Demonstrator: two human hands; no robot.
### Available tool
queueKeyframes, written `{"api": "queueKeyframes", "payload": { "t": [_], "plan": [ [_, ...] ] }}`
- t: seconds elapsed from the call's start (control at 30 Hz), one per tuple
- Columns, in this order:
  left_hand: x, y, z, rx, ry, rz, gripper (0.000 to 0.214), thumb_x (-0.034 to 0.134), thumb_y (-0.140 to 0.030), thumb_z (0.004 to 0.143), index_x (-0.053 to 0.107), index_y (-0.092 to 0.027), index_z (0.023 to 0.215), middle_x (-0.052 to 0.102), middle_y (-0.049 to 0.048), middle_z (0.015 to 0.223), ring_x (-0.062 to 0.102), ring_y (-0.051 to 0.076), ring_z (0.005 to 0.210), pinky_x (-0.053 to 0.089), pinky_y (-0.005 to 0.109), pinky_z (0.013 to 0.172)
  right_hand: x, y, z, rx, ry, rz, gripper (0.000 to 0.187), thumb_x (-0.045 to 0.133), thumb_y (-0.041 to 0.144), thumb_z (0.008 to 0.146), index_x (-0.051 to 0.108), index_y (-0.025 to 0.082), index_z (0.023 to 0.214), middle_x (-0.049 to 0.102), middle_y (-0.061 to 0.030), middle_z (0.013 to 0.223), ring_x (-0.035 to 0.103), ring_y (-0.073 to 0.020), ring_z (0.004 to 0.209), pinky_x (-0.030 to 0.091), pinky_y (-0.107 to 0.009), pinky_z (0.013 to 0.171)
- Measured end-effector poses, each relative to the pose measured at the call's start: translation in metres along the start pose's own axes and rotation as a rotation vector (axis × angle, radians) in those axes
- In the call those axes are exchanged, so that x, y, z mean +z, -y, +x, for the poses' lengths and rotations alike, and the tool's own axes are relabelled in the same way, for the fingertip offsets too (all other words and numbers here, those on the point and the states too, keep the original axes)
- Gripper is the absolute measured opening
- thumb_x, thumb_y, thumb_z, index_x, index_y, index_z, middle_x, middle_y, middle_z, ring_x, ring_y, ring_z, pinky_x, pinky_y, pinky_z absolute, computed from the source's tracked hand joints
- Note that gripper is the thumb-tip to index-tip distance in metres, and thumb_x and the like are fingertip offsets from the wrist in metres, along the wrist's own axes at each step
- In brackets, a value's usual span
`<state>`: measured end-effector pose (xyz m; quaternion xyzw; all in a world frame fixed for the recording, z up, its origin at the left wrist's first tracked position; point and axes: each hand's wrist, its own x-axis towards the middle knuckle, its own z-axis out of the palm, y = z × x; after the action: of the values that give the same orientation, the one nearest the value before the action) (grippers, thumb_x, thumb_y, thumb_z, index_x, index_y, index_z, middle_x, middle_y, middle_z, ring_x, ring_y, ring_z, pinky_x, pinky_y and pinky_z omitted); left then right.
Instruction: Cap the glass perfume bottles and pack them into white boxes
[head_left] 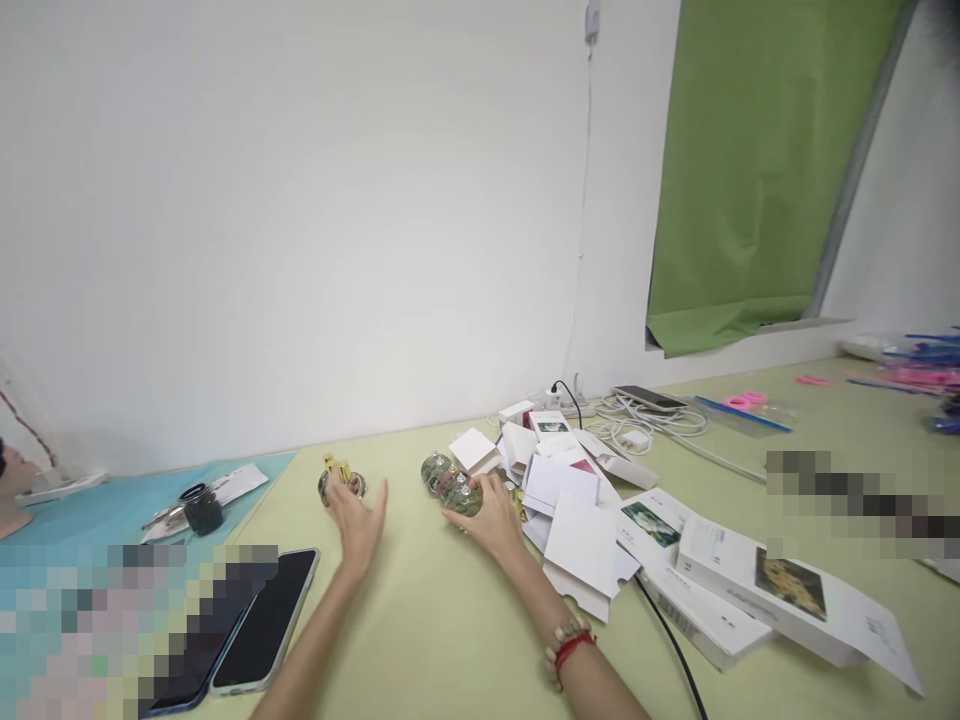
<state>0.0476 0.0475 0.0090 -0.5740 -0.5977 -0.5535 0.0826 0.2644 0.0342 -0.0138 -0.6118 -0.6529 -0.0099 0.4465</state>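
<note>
My left hand (358, 525) reaches forward over the pale green table (435, 620), fingers spread and holding nothing. It is just short of a small round glass bottle with a gold cap (339, 480). My right hand (489, 515) curls around a cluster of round greenish glass bottles (448, 480), fingers resting on the nearest one. A red bracelet sits on that wrist (570, 648).
A heap of small white folded boxes and cards (562, 490) lies right of the bottles, with larger white boxes (757, 590) and a black cable beyond. Two phones (255, 625) lie at the left. A power strip with white cables (637, 415) sits by the wall.
</note>
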Motion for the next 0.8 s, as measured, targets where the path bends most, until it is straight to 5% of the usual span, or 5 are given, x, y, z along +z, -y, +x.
{"api": "queueKeyframes", "payload": {
  "t": [0.13, 0.37, 0.5, 0.63, 0.8],
  "plan": [
    [0.011, -0.036, -0.046, 0.309, 0.295, -0.273, 0.054, 0.047, -0.032, 0.081, 0.021, -0.019, 0.127, 0.033, 0.0140, 0.127, 0.032, 0.023, 0.121, 0.033, 0.041, 0.096, -0.007, 0.002, 0.000, 0.008, 0.083, 0.145, 0.039, 0.049, 0.056, 0.073, 0.054, 0.018, 0.077, 0.056, -0.0022, 0.078, 0.051, -0.0143, 0.073, 0.034, -0.024, 0.064],
    [0.013, -0.033, -0.073, 0.160, 0.687, -0.437, 0.077, 0.064, -0.043, 0.066, 0.022, -0.021, 0.127, 0.045, 0.0100, 0.121, 0.046, 0.023, 0.109, 0.039, 0.039, 0.090, -0.001, 0.021, -0.013, -0.148, 0.359, 0.336, 0.047, 0.026, 0.046, 0.089, 0.054, 0.015, 0.067, 0.055, 0.0009, 0.058, 0.046, -0.0070, 0.052, 0.029, -0.018, 0.053],
    [0.013, -0.031, -0.070, 0.170, 0.699, -0.380, 0.071, 0.066, -0.049, 0.061, 0.035, -0.022, 0.119, 0.051, 0.0071, 0.114, 0.049, 0.023, 0.105, 0.037, 0.038, 0.090, -0.002, 0.025, -0.012, -0.226, 0.289, 0.154, 0.046, 0.027, 0.040, 0.090, 0.057, 0.014, 0.065, 0.058, -0.0002, 0.059, 0.046, -0.0068, 0.052, 0.027, -0.020, 0.054],
    [0.016, -0.033, -0.072, 0.172, 0.646, -0.325, 0.066, 0.067, -0.051, 0.058, 0.041, -0.019, 0.110, 0.051, 0.0074, 0.109, 0.049, 0.024, 0.102, 0.038, 0.038, 0.088, -0.014, 0.012, -0.001, 0.013, 0.124, -0.197, 0.043, 0.028, 0.034, 0.089, 0.061, 0.016, 0.068, 0.063, -0.0031, 0.070, 0.053, -0.0094, 0.062, 0.027, -0.021, 0.057],
    [0.016, -0.031, -0.075, 0.137, 0.541, -0.214, 0.044, 0.051, -0.045, 0.076, 0.041, -0.017, 0.107, 0.046, 0.0084, 0.105, 0.048, 0.023, 0.098, 0.037, 0.039, 0.085, -0.019, -0.016, 0.006, 0.161, 0.190, -0.370, 0.026, 0.040, 0.021, 0.082, 0.066, 0.018, 0.081, 0.065, -0.0070, 0.083, 0.058, -0.0157, 0.082, 0.030, -0.021, 0.059]
  ]
}}
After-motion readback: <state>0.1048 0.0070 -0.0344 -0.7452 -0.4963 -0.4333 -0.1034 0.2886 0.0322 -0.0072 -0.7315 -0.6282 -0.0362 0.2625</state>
